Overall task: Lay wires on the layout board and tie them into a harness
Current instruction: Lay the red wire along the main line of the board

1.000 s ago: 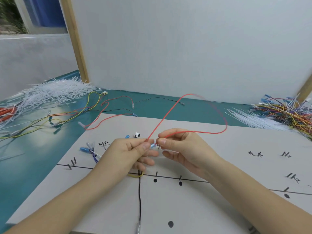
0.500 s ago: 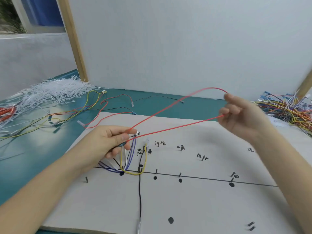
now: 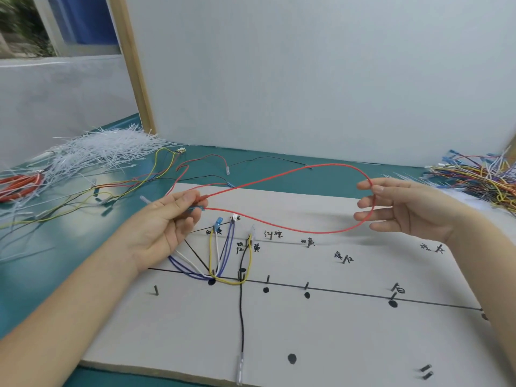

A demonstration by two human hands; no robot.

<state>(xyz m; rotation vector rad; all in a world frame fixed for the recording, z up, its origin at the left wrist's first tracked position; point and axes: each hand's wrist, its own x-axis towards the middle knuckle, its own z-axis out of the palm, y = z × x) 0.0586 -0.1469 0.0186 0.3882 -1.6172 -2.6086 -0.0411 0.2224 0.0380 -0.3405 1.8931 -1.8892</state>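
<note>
Far-left of the desk (image 3: 33, 275): heap of white cable ties (image 3: 92, 155), loose wires (image 3: 117, 188) trailing toward the board's far-left corner. None of that is in use right now.

Left hand (image 3: 164, 224), over the layout board (image 3: 363, 344) near its left edge: thumb and fingers pinched on both ends of the red wire (image 3: 293, 174), which loops out to the right, held off the board.

Below that hand, already laid: purple, white and yellow wires (image 3: 217, 258) hooked round the pins at the left junction, plus a black wire (image 3: 241, 317) running down to the near edge.

Right hand (image 3: 405, 210), over the board's right half: the bend of the red loop runs across the loosely curled, spread fingers. Light hold, not a clamp.

Far-right corner of the desk: the tangled wire stock (image 3: 480, 174).

Status estimate: early. A few wires routed on the left; pins and marks along the main line to the right are bare. Can't see any ties on the laid wires. Red wire still to place, then the rest, then tying.
</note>
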